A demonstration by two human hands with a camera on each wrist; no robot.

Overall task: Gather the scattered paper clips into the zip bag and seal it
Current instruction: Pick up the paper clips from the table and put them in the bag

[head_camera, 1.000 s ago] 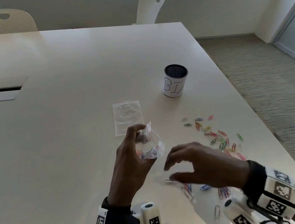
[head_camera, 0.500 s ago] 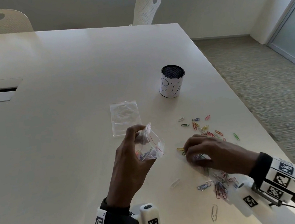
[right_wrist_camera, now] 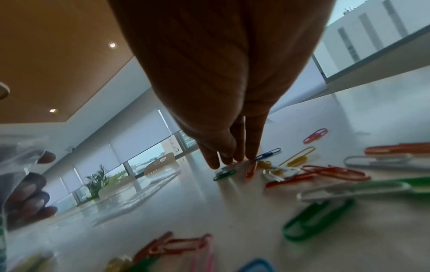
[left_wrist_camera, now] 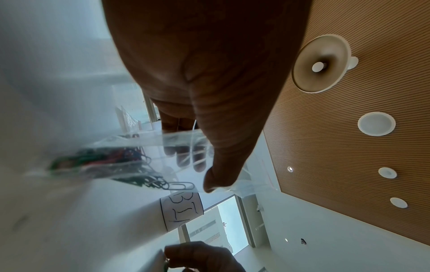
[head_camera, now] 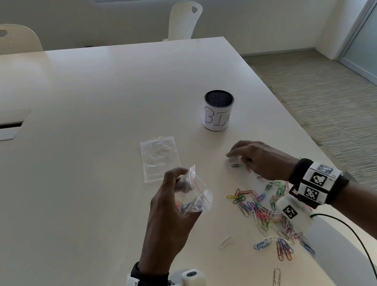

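Note:
My left hand (head_camera: 167, 212) holds a small clear zip bag (head_camera: 197, 195) upright above the table, thumb and fingers pinching its sides. The bag's mouth with the red line is open, and several coloured clips (left_wrist_camera: 97, 162) lie inside the bag (left_wrist_camera: 177, 143). My right hand (head_camera: 256, 158) reaches out flat over the far clips. Its straight fingertips (right_wrist_camera: 230, 156) touch the table beside a green clip (right_wrist_camera: 224, 174) and an orange one. A loose heap of coloured paper clips (head_camera: 265, 214) lies between my right wrist and the bag.
A second, empty zip bag (head_camera: 159, 158) lies flat beyond my left hand. A mesh cup marked BIN (head_camera: 218, 110) stands further back. Single clips lie near me: a white one (head_camera: 225, 242) and a silver one (head_camera: 276, 278). The table's right edge (head_camera: 304, 128) is close to the clips.
My right hand has moved away from me, from the near clips across the heap to the farthest ones. The left hand has kept the bag in the same place.

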